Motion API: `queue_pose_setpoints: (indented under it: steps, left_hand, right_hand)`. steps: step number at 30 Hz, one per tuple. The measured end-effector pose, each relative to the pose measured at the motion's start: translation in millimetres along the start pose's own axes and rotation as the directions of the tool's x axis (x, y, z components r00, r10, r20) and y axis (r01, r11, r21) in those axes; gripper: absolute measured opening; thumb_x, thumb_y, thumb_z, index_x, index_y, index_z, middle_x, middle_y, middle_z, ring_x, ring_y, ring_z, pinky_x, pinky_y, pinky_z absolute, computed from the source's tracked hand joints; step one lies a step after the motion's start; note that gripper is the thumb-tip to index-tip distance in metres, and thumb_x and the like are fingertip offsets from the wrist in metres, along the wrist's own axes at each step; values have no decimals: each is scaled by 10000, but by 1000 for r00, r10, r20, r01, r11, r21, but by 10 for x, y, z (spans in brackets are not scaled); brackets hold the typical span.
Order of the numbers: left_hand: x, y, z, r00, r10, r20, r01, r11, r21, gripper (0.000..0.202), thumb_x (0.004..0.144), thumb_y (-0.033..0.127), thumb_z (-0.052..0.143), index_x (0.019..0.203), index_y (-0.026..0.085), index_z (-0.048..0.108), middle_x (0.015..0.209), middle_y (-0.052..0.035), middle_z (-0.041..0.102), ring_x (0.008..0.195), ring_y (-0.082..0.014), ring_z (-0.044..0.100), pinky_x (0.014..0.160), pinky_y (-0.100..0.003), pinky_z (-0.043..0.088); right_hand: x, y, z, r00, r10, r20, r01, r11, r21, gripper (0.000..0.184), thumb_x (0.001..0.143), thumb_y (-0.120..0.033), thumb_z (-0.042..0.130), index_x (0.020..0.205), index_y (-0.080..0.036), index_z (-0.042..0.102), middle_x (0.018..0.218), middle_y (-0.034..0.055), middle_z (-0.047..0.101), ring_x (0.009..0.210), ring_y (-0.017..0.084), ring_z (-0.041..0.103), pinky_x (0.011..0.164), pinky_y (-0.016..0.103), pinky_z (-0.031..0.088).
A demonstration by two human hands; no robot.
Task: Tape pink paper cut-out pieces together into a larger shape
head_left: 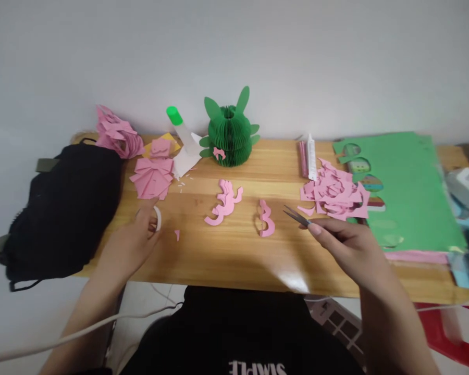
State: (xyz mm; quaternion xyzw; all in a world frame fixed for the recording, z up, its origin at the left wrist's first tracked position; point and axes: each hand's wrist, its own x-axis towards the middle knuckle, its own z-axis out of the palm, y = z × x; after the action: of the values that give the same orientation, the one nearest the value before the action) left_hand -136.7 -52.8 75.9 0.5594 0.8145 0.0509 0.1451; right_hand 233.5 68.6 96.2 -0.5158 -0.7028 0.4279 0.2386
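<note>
My left hand (138, 234) is closed around a thin white ring (158, 217) that looks like a tape roll, and a finger reaches to the lower edge of the folded pink paper stack (152, 177). My right hand (342, 242) pinches dark metal tweezers (297, 214), their points slightly apart and aimed left. Between the hands lie a wavy-edged pink paper cutout (266, 221) and a larger curly stack of pink cutouts (225, 204). Behind them stands a green honeycomb paper figure (230, 138) with leaf shapes and a small pink bow (219, 153).
A black bag (66, 213) covers the left end of the wooden table (219, 260). A green-capped glue stick (182, 127) stands near the wall. Pink scraps (336, 192), two tubes (308, 159) and green sheets (414, 192) occupy the right. A white cable (113, 316) crosses my left forearm.
</note>
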Motion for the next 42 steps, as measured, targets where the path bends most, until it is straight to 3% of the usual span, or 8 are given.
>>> queue_pose_setpoints:
  steps: [3,6,10,12,15,21,30,42]
  left_hand:
    - [-1,41,9,997,38,-68,-39,999,-15,478,799,322,637,1256,195,577,924,-102,668,852,-349,681,720,-433,535]
    - [11,300,27,977,41,-210,-113,933,-341,409,738,406,710,1081,184,687,1074,-124,623,916,-299,651,845,-466,536]
    - [39,835,58,994,97,59,12,426,-904,229,781,359,720,968,233,761,953,-52,705,840,-177,663,788,-309,560]
    - [47,1077,63,977,142,160,131,191,-973,170,764,303,752,924,258,783,936,-29,740,840,-145,666,774,-245,548]
    - [49,1309,54,956,189,223,219,43,-975,135,726,245,784,859,262,800,913,-14,763,787,-113,652,746,-202,536]
    - [40,1427,55,945,225,238,225,84,-971,148,752,220,746,881,271,800,900,-13,765,800,-131,656,789,-248,534]
    - [32,1487,88,974,214,-80,-165,416,-894,151,843,216,659,970,221,742,997,-31,708,938,-161,638,820,-273,513]
    - [92,1538,0,965,260,47,-57,378,-924,45,759,198,677,717,181,682,700,18,681,684,-114,616,643,-207,488]
  right_hand:
    - [18,-36,90,1000,12,-5,-12,997,79,391,813,-558,663,747,-186,762,581,13,614,502,117,492,455,234,365]
    - [38,-92,281,999,51,-9,-47,963,264,450,876,-592,577,751,-181,712,518,-36,438,448,88,338,410,231,251]
    - [84,-226,615,994,62,89,-103,802,588,487,865,-646,551,757,-182,656,522,-72,328,440,73,233,414,234,188]
    - [113,-299,727,989,100,111,-148,755,639,404,793,-575,680,732,-177,646,546,-68,396,447,58,224,425,235,184]
    - [142,-362,777,986,141,91,-166,732,660,276,735,-435,756,736,-173,669,576,-60,482,458,50,245,443,237,205]
    - [128,-380,731,983,157,95,-179,708,684,183,710,-351,745,704,-182,676,549,-59,536,451,50,273,449,241,202]
    - [94,-406,688,980,184,76,-187,722,666,158,692,-304,761,673,-198,646,519,-66,520,431,49,272,427,226,192]
    - [41,-434,659,988,138,74,-154,780,606,188,677,-342,802,674,-209,668,546,-40,526,520,103,405,485,239,330]
